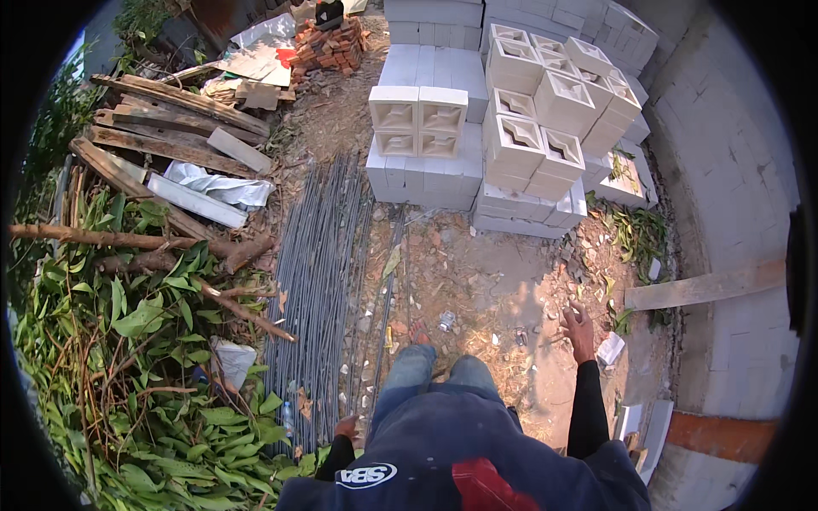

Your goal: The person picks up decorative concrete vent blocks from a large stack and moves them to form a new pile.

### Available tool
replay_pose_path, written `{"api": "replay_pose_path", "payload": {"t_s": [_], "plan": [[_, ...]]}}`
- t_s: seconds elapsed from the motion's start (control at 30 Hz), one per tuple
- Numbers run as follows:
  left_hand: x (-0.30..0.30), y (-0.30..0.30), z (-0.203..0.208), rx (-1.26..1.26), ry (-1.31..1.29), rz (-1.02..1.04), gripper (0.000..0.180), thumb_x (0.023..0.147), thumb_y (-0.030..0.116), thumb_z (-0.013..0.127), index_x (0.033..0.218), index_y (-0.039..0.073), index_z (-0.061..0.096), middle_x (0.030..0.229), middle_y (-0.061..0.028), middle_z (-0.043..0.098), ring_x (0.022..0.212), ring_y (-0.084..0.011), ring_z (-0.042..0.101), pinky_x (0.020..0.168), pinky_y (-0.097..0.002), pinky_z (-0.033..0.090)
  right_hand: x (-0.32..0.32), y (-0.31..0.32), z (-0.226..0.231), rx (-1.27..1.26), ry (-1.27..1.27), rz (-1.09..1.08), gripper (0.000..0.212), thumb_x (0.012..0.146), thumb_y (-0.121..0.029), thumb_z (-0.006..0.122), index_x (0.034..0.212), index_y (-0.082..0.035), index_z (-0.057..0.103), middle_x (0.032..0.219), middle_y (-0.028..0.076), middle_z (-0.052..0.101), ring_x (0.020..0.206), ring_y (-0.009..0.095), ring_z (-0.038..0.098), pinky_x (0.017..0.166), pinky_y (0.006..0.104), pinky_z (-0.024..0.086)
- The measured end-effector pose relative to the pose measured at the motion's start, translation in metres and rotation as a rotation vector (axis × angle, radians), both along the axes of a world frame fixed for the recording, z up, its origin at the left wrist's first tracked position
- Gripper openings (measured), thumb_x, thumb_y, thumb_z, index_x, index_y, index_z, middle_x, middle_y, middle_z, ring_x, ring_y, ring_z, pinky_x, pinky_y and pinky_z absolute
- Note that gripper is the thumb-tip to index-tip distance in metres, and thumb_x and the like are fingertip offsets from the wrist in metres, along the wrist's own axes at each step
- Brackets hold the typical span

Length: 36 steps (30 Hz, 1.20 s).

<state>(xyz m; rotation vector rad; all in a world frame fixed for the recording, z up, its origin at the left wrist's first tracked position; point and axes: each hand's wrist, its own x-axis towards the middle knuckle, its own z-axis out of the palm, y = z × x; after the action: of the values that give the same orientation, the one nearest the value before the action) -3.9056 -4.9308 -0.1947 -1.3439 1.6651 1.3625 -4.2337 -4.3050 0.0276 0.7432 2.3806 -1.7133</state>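
Note:
My right hand (579, 332) is held out to the right over the rubble-strewn ground, its fingers apart and nothing in them. Down by my left side hangs my left hand (347, 427), close to the long bundle of grey steel rebar (308, 281). Its fingers are too small and turned away to read. Ahead of me, white hollow ventilation blocks (417, 119) sit on stacked pale solid blocks (426, 180). More ventilation blocks (532, 157) are piled to the right of them.
Cut leafy branches (145, 409) heap up on the left, with one branch (128, 237) reaching toward the rebar. Old planks (170, 128) and a brick pile (332, 47) lie beyond. A block wall (741, 170) bounds the right, where a board (707, 288) juts out.

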Motion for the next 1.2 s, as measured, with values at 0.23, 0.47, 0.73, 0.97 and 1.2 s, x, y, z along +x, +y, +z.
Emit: {"api": "replay_pose_path", "payload": {"t_s": [0.23,0.47,0.73,0.97,1.2], "plan": [[-0.337,-0.07,0.098,-0.201,0.481,0.045,0.076,0.092,0.037,0.073,0.148,-0.007,0.046,0.144,-0.0208,0.058,0.126,-0.0306,0.061,0.104,-0.0386,0.047,-0.053,-0.085,-0.047,-0.188,-0.286,0.059,0.071,0.094,-0.043,0.073,0.148,-0.005,0.047,0.122,0.011,0.066,0.099,0.018,0.067,0.074,0.0286,0.054],[-0.579,-0.047,0.231,-0.619,0.738,-0.416,0.084,0.087,0.048,0.078,0.15,0.001,0.047,0.156,-0.0301,0.04,0.147,-0.042,0.037,0.118,-0.0478,0.033,-0.223,-0.13,-0.048,-0.149,-0.109,0.123,0.067,0.095,-0.039,0.072,0.147,-0.004,0.049,0.128,0.015,0.065,0.107,0.022,0.066,0.085,0.0353,0.054],[-0.861,0.017,0.274,-0.719,1.138,-0.843,0.088,0.084,0.048,0.082,0.152,0.008,0.045,0.163,-0.0263,0.029,0.151,-0.042,0.029,0.12,-0.05,0.03,-0.458,-0.165,-0.048,-0.137,0.103,0.324,0.079,0.092,-0.042,0.075,0.154,-0.007,0.039,0.148,0.02,0.05,0.128,0.031,0.056,0.101,0.0434,0.049],[-1.057,0.049,0.201,-1.106,1.337,-1.15,0.091,0.081,0.072,0.071,0.149,0.016,0.051,0.162,-0.0194,0.036,0.152,-0.0437,0.028,0.119,-0.0715,0.014,-0.639,-0.202,-0.107,-0.188,0.484,0.236,0.105,0.084,-0.064,0.071,0.159,-0.004,0.028,0.156,0.024,0.038,0.144,0.037,0.04,0.112,0.0464,0.042],[-1.123,0.052,0.132,-1.306,1.379,-1.268,0.112,0.07,0.09,0.061,0.149,0.012,0.051,0.149,-0.02,0.052,0.138,-0.0389,0.05,0.118,-0.0656,0.024,-0.735,-0.201,-0.191,-0.169,0.817,0.251,0.11,0.084,-0.069,0.068,0.159,0.0,0.027,0.156,0.022,0.04,0.145,0.031,0.037,0.119,0.0407,0.028]]}}
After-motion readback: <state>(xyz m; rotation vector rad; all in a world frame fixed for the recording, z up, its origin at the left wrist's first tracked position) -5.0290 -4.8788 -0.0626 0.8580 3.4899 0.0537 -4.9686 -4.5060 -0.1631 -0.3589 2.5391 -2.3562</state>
